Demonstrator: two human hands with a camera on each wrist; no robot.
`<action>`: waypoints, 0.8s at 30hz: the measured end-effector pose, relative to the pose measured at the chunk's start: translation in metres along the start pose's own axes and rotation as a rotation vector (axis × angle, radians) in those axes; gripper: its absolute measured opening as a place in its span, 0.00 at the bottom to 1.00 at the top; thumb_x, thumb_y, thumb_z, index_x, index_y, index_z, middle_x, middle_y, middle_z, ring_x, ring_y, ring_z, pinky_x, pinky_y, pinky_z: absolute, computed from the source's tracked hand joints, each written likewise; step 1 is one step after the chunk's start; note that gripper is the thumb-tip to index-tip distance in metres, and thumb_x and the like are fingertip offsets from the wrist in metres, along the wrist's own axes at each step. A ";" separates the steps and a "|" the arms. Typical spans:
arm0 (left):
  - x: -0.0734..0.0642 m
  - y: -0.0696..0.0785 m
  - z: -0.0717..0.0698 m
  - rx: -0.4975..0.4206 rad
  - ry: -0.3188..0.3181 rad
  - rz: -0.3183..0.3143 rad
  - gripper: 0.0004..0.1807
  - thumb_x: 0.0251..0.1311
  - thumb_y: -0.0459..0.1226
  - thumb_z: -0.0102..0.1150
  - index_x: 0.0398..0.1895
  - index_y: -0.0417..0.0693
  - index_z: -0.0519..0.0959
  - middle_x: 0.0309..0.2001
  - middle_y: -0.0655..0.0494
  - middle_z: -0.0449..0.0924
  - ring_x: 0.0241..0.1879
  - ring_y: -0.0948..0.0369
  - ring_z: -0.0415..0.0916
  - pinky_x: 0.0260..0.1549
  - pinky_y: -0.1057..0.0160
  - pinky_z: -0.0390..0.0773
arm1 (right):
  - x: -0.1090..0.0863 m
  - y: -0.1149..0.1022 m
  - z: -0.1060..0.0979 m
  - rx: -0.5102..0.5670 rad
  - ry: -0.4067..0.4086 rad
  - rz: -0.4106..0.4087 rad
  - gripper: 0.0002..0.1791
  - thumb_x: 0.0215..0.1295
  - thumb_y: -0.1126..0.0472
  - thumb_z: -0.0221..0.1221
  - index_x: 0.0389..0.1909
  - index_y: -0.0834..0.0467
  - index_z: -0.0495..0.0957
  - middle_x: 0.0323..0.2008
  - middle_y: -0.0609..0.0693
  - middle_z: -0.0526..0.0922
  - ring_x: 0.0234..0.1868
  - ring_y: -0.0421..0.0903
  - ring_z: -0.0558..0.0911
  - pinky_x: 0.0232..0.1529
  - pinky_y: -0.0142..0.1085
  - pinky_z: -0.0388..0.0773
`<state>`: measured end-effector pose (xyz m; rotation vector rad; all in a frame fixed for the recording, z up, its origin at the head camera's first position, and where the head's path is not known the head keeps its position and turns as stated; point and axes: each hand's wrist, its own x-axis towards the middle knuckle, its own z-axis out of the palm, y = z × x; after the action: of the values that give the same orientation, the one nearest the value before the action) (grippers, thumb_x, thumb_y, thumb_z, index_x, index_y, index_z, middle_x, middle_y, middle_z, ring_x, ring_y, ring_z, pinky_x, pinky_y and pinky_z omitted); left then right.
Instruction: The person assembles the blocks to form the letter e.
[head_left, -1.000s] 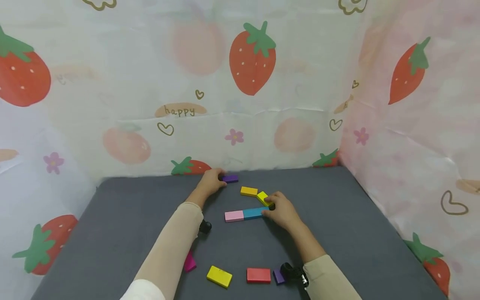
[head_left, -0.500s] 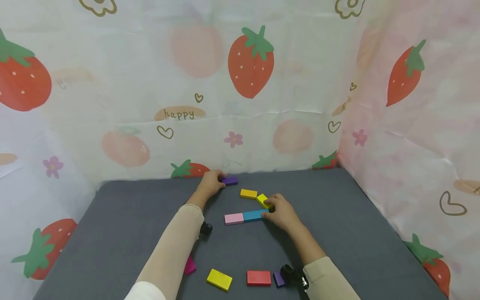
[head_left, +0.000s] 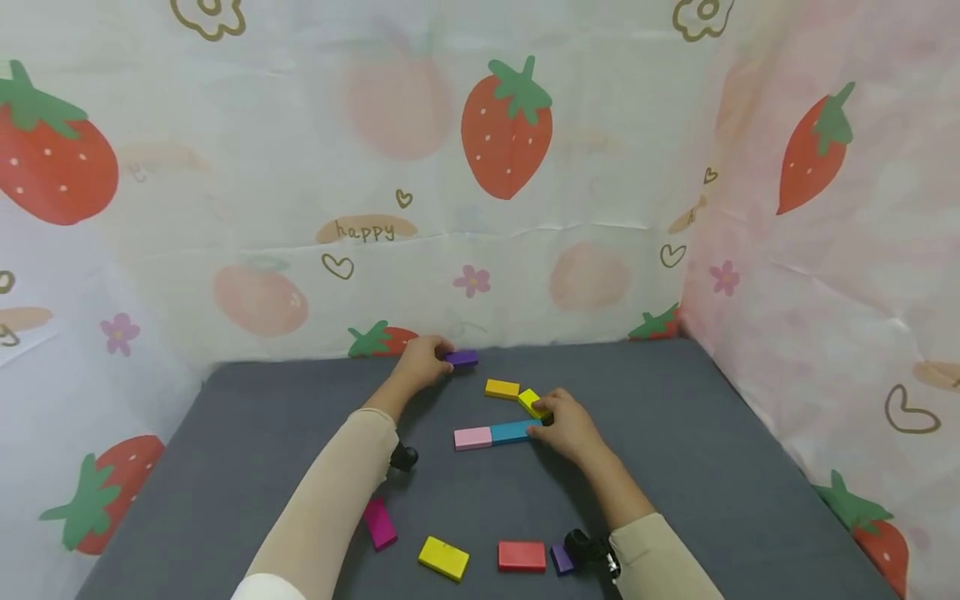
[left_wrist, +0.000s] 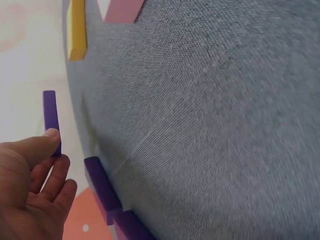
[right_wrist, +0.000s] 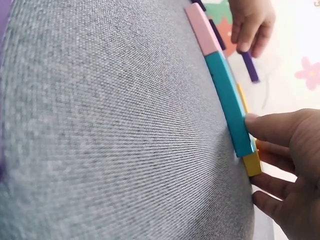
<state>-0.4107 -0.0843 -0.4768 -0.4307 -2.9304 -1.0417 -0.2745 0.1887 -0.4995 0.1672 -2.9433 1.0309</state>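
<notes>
I count eleven flat blocks. Four are purple: the held purple block (head_left: 464,358), a second purple block (left_wrist: 102,187) and a third purple block (left_wrist: 132,227) that lie end to end by the left hand (head_left: 422,362), and a fourth purple block (head_left: 562,560) partly hidden by the black camera (head_left: 581,547) on the right wrist. Two are yellow: a slanted yellow block (head_left: 528,401) and a front yellow block (head_left: 443,558). There is one each of the orange-yellow block (head_left: 502,389), pink block (head_left: 472,439), blue block (head_left: 513,431), magenta block (head_left: 380,525) and red block (head_left: 522,557).

Not much is different from half a second ago. The whole head view slips a little, and more of the magenta block shows beside the left sleeve (head_left: 330,492). The blocks are in the same order on the gray surface (head_left: 712,483).

The left hand pinches the held purple block between thumb and fingers, up off the surface near its back edge. The right hand (head_left: 572,427) has a gap between thumb and fingers. Its thumb touches the blue block, which sits end to end with the pink block, and its fingers touch the slanted yellow block. I can't tell if it grips either one
</notes>
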 end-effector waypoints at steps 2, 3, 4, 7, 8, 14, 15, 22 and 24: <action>-0.003 0.001 -0.003 -0.005 -0.006 0.004 0.18 0.61 0.33 0.70 0.55 0.41 0.83 0.49 0.46 0.86 0.49 0.52 0.81 0.53 0.52 0.79 | 0.000 0.001 0.000 -0.002 0.002 -0.002 0.25 0.63 0.57 0.71 0.60 0.61 0.81 0.55 0.52 0.77 0.55 0.54 0.79 0.56 0.49 0.78; -0.004 0.001 -0.004 -0.006 -0.008 0.005 0.18 0.61 0.33 0.70 0.55 0.41 0.83 0.49 0.47 0.86 0.49 0.53 0.82 0.53 0.52 0.79 | 0.000 0.001 0.000 -0.003 0.002 -0.002 0.25 0.63 0.57 0.71 0.60 0.61 0.81 0.55 0.52 0.77 0.56 0.54 0.79 0.56 0.49 0.78; -0.005 0.001 -0.004 -0.008 -0.010 0.005 0.18 0.61 0.33 0.71 0.55 0.42 0.83 0.49 0.47 0.86 0.49 0.53 0.82 0.53 0.53 0.79 | 0.000 0.001 0.000 -0.003 0.002 -0.002 0.25 0.63 0.57 0.71 0.60 0.61 0.81 0.55 0.52 0.77 0.56 0.54 0.79 0.56 0.49 0.78; -0.010 0.002 -0.006 -0.019 -0.020 0.011 0.19 0.61 0.34 0.71 0.55 0.43 0.83 0.49 0.48 0.86 0.50 0.53 0.82 0.53 0.53 0.80 | 0.001 0.001 0.000 -0.010 0.001 -0.006 0.25 0.63 0.57 0.71 0.60 0.61 0.81 0.55 0.52 0.77 0.56 0.54 0.79 0.57 0.50 0.78; -0.012 0.002 -0.006 -0.017 -0.022 0.015 0.19 0.61 0.35 0.72 0.55 0.44 0.83 0.49 0.49 0.86 0.50 0.54 0.82 0.53 0.53 0.80 | 0.001 0.001 0.000 -0.011 -0.001 -0.005 0.25 0.63 0.57 0.71 0.60 0.61 0.81 0.55 0.52 0.77 0.56 0.54 0.79 0.57 0.50 0.78; -0.024 0.004 -0.007 -0.007 -0.026 0.044 0.18 0.59 0.35 0.73 0.52 0.44 0.85 0.46 0.50 0.87 0.48 0.54 0.82 0.53 0.53 0.80 | 0.001 0.000 -0.001 -0.009 -0.009 -0.001 0.25 0.64 0.57 0.71 0.60 0.61 0.81 0.56 0.52 0.77 0.56 0.54 0.79 0.57 0.50 0.78; -0.026 0.004 -0.007 -0.007 -0.027 0.045 0.18 0.58 0.34 0.74 0.52 0.44 0.85 0.46 0.50 0.87 0.48 0.55 0.83 0.53 0.53 0.80 | 0.001 0.000 -0.001 -0.009 -0.010 -0.001 0.25 0.64 0.57 0.71 0.60 0.61 0.81 0.56 0.53 0.77 0.56 0.54 0.79 0.57 0.50 0.78; -0.033 -0.002 -0.003 0.004 -0.026 0.044 0.17 0.58 0.34 0.74 0.51 0.44 0.85 0.45 0.50 0.87 0.46 0.55 0.83 0.50 0.54 0.81 | 0.001 -0.001 -0.001 -0.014 -0.001 -0.012 0.25 0.63 0.57 0.72 0.59 0.62 0.81 0.56 0.54 0.77 0.56 0.55 0.79 0.57 0.51 0.77; -0.034 -0.003 -0.001 0.002 -0.034 0.038 0.17 0.58 0.34 0.74 0.51 0.44 0.86 0.45 0.50 0.87 0.47 0.55 0.83 0.50 0.54 0.81 | 0.001 -0.001 -0.001 -0.018 -0.001 -0.012 0.25 0.63 0.57 0.72 0.59 0.62 0.81 0.56 0.54 0.77 0.56 0.55 0.79 0.57 0.51 0.77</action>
<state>-0.3785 -0.0965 -0.4811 -0.5071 -2.9401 -1.0380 -0.2756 0.1886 -0.4982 0.1853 -2.9476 1.0033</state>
